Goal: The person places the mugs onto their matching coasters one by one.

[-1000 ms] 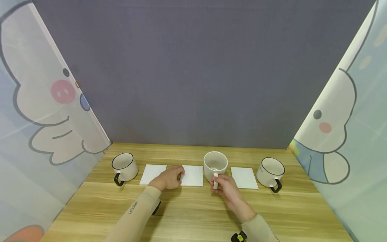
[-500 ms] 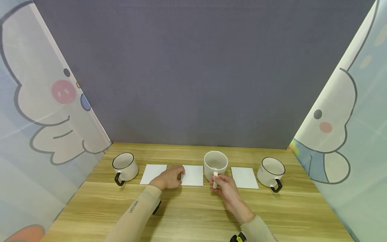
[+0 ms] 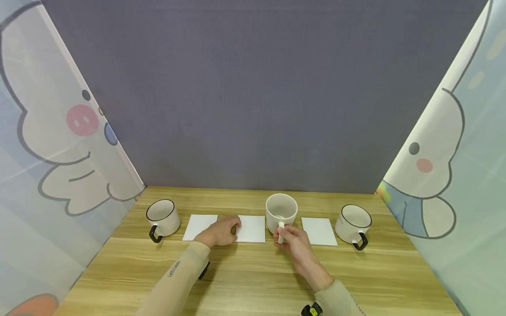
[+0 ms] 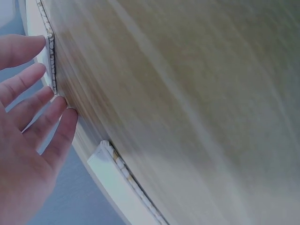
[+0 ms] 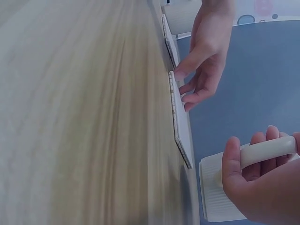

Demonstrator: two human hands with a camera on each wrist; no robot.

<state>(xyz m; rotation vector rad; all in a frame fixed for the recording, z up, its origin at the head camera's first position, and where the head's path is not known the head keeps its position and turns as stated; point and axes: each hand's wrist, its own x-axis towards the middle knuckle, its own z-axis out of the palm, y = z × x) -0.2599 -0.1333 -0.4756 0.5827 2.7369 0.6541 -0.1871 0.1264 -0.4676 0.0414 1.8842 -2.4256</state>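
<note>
An all-white mug (image 3: 281,210) stands upright in the middle. My right hand (image 3: 299,248) grips its white handle (image 5: 267,152) between thumb and curled fingers. In the right wrist view, the mug's base seems slightly above the table. My left hand (image 3: 220,231) rests at the left edge of the middle white square board (image 3: 253,230), thumb and fingertips near or on it. Its fingers look relaxed and spread in the left wrist view, holding nothing. Another white square board (image 3: 197,224) lies partly behind that hand; a third white board (image 3: 319,231) lies right of the white mug.
A white mug with a black rim and handle (image 3: 164,219) stands far left, and a similar black-rimmed mug (image 3: 353,226) far right. All are on a wooden table (image 3: 245,281). A grey panel (image 3: 253,109) rises behind, with printed curtains (image 3: 71,131) along both sides.
The white mug has risen slightly, or shifted a little away, in my right hand within the last half second. My left hand stays in place.
</note>
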